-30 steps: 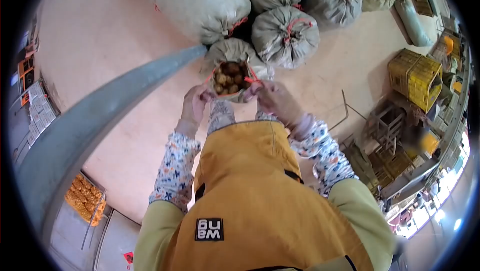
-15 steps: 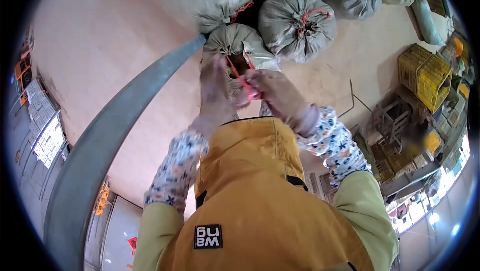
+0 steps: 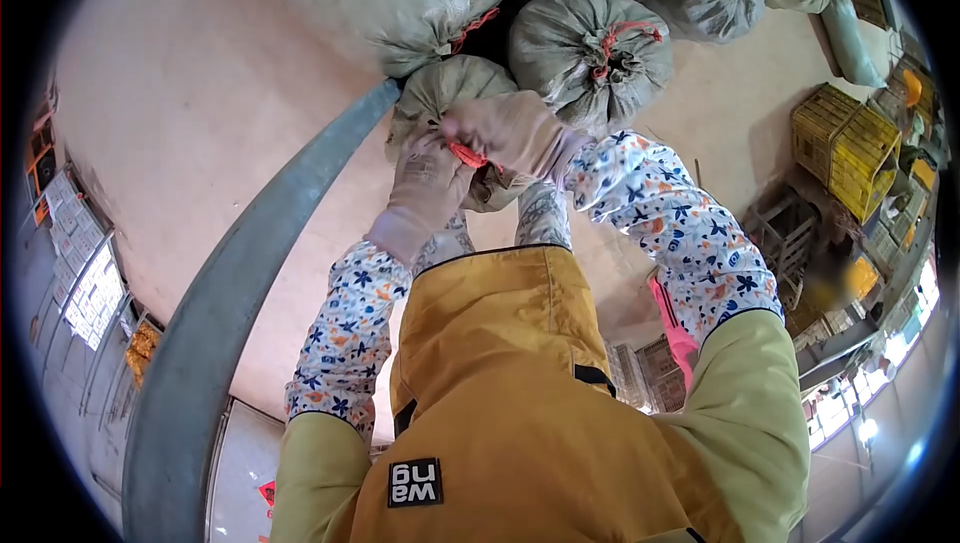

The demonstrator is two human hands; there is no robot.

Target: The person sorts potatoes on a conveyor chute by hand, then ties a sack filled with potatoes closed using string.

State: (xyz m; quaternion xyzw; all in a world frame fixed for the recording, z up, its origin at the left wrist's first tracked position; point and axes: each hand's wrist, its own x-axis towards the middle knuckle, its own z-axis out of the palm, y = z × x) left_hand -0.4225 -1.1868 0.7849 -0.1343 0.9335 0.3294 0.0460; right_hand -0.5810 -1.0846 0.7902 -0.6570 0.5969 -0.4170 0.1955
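A grey-green woven sack (image 3: 455, 78) stands upright just in front of my legs, its gathered mouth mostly covered by my hands. My left hand (image 3: 425, 183), in a pale glove, is closed at the near left of the mouth, against the red string (image 3: 467, 155). Crossing over the top from the right, my right hand (image 3: 505, 133), gloved too, is closed with its fingers by the left fingertips. The string shows as a short red bunch between the two hands. Its ends are hidden.
Several tied sacks stand beyond, the nearest a round one (image 3: 590, 58) with red string. A curved grey bar (image 3: 250, 253) runs along my left. Yellow crates (image 3: 840, 148) and a stool-like frame (image 3: 785, 243) are at the right.
My right hand has moved up and left across the sack's mouth, over my left hand. The string, stretched between the hands before, is now bunched. The gap in the mouth is now covered.
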